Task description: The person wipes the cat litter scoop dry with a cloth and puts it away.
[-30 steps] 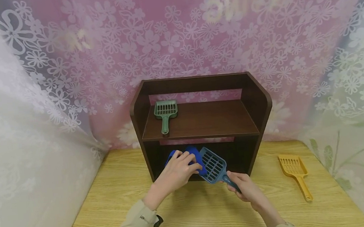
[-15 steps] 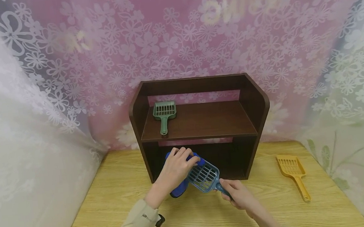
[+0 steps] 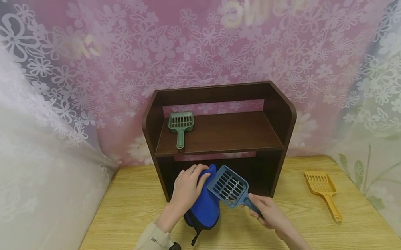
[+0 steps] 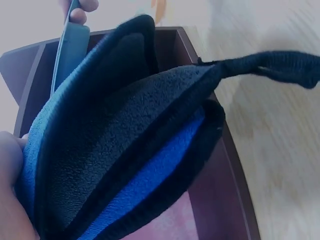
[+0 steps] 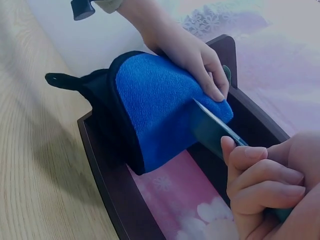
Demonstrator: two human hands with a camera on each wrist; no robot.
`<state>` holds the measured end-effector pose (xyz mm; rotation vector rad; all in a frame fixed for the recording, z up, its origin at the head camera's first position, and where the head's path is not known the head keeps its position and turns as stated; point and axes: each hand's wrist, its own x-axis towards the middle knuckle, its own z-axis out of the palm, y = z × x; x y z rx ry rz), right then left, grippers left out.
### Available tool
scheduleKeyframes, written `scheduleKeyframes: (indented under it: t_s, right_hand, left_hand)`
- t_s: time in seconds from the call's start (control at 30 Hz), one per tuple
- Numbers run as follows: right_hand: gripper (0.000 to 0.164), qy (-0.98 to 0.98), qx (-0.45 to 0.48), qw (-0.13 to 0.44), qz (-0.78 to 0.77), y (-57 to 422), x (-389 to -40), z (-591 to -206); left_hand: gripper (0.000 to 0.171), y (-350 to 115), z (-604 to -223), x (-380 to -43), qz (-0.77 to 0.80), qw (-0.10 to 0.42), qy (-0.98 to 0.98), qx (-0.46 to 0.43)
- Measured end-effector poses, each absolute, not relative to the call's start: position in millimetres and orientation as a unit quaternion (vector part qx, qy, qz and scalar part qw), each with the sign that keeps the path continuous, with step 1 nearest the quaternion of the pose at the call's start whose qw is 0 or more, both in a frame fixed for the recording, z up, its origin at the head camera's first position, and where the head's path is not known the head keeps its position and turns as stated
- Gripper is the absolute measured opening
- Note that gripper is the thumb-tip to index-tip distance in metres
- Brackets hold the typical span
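My left hand (image 3: 189,188) grips a folded blue cleaning cloth (image 3: 207,209) with black edging. In the left wrist view the cloth (image 4: 145,170) shows a dark lining and a black hanging loop (image 4: 280,65). My right hand (image 3: 268,211) holds a blue slotted litter scoop (image 3: 228,184) by its handle, head tilted up to the left. From the right wrist, the scoop (image 5: 220,122) appears edge-on beside the cloth (image 5: 155,105); whether they touch I cannot tell. Both hands are in front of the shelf's lower compartment.
A dark brown two-tier shelf (image 3: 223,133) stands at the back of the wooden table (image 3: 123,229). On its upper tier, at the left, lies a green litter scoop (image 3: 180,129). A yellow litter scoop (image 3: 321,188) lies on the table to the right.
The cloth, earlier bunched against the scoop's head, now hangs down to its left under my left hand. The scoop dipped down and left, then came back up and right.
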<state>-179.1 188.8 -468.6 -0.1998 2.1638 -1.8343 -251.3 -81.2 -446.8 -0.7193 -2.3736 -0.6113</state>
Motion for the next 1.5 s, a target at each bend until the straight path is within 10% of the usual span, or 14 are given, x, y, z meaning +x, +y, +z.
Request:
scheduleKeyframes:
  t_s: [0.43,1.5]
  right_hand:
    - [0.052,0.739,-0.063,0.155,-0.653,185.8,-180.9,-468.4]
    - [0.055,0.756,-0.103,0.182,-0.62,193.8,-188.3,-471.6]
  left_hand:
    - [0.022,-85.5,-454.6,-244.4,-0.42,0.133,-0.873,-0.207]
    - [0.022,-97.0,-458.1,-245.7,-0.445,0.08,-0.864,-0.223]
